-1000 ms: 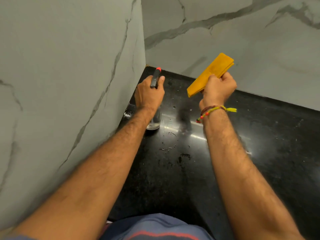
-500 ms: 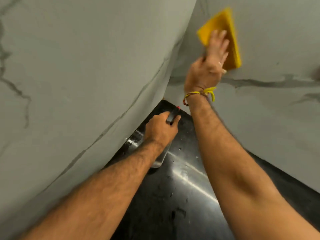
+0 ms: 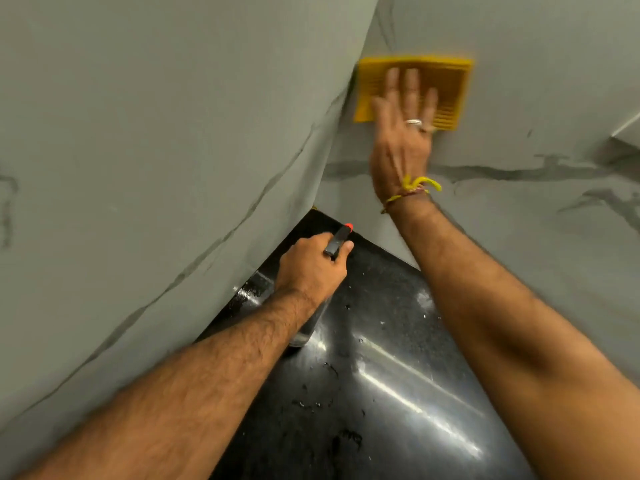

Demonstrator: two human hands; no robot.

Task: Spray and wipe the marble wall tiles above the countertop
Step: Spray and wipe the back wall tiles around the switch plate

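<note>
My right hand [image 3: 403,133] presses a folded yellow cloth [image 3: 446,88] flat against the back marble wall [image 3: 536,220], close to the corner, with its fingers straight. The cloth looks blurred. Lower down, my left hand [image 3: 311,270] grips the top of a clear spray bottle [image 3: 310,327] that stands on the black countertop [image 3: 381,393]. The bottle's black nozzle with a red tip [image 3: 341,237] sticks out past my fingers toward the corner. Most of the bottle is hidden by my hand and wrist.
A second marble wall [image 3: 156,168] with grey veins runs along the left and meets the back wall in a corner. The glossy countertop carries scattered water drops and light reflections. A pale edge shows at the far right [image 3: 627,129].
My right hand rose from above the countertop, laid the cloth flat on the back wall and slid it left toward the corner. My left hand stayed on the spray bottle.
</note>
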